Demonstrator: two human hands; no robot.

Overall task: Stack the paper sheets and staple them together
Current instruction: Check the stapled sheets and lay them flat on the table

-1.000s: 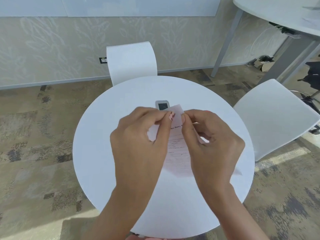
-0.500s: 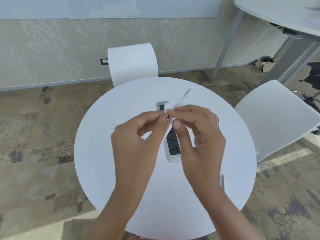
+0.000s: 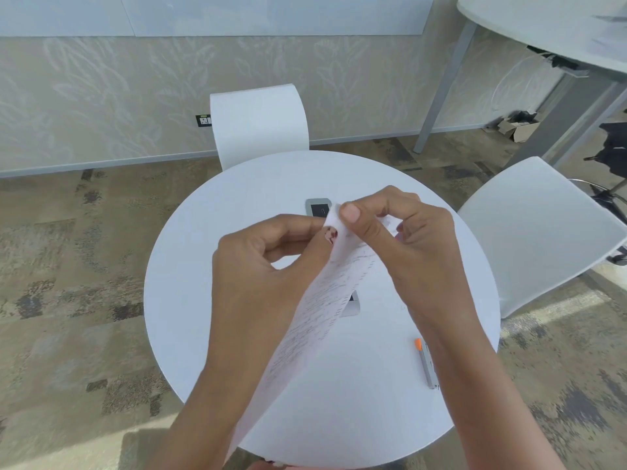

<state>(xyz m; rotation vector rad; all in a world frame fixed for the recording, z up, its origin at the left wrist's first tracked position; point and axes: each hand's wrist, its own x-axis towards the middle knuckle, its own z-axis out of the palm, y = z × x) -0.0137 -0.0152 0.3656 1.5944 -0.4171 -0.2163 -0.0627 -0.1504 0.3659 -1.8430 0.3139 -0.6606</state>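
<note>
Printed paper sheets [image 3: 315,317] hang tilted above the round white table [image 3: 203,283], running from my hands down toward me. My left hand [image 3: 268,266] pinches their top corner between thumb and fingers. My right hand [image 3: 397,245] pinches the same top edge, its thumb pressed on the front of the paper. A grey stapler with an orange tip [image 3: 426,362] lies flat on the table beside my right forearm, touched by neither hand.
A white power strip [image 3: 319,207] lies across the table's middle, mostly hidden behind my hands and the paper. White chairs stand at the far side [image 3: 259,123] and at the right [image 3: 539,228]. A grey table [image 3: 543,32] fills the upper right.
The sheets were turned from facing me to edge-on, and now swing back so that they hang down toward me. Both hands stayed pinched at the top corner. The stapler came into view.
</note>
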